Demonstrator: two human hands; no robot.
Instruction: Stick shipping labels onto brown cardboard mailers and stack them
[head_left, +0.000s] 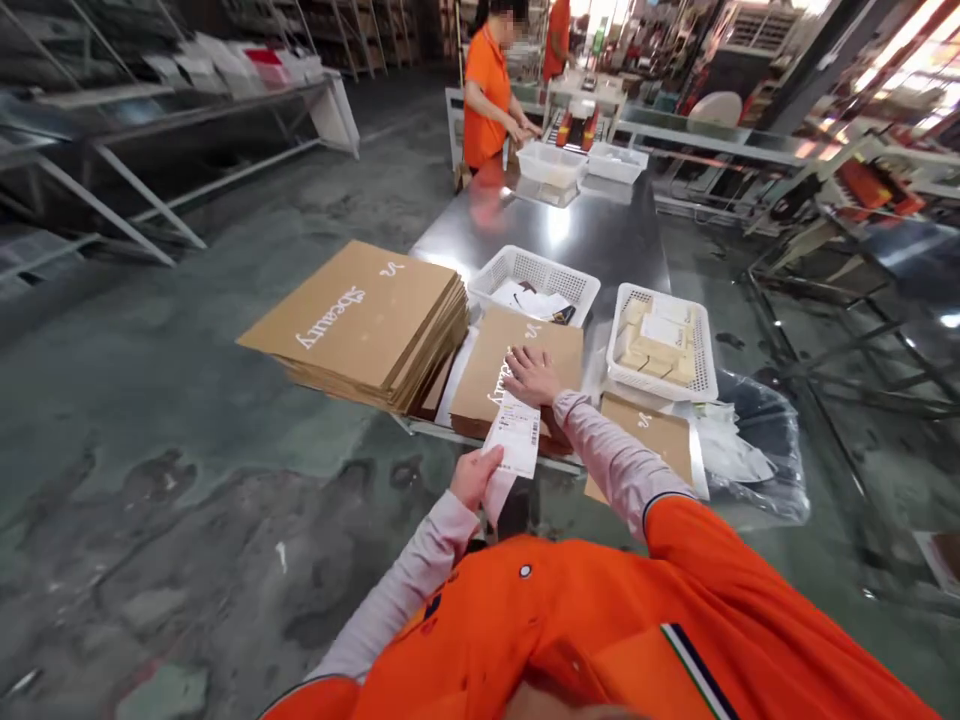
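Note:
My left hand (475,478) pinches the lower end of a white printed shipping label (519,436). The label's upper end lies over the near edge of a stack of brown cardboard mailers (480,372) with white lettering. On top of that stack rests my right hand (534,378), palm down with fingers spread, just above the label. A taller pile of larger brown mailers (360,310) stands to the left.
Behind the stack is a white basket (586,282) with papers in it. Another basket (709,345) at right holds small pale boxes. Below it lie a flat brown mailer (664,440) and clear plastic (787,465). A co-worker (484,95) stands at the far end of the metal table (622,235).

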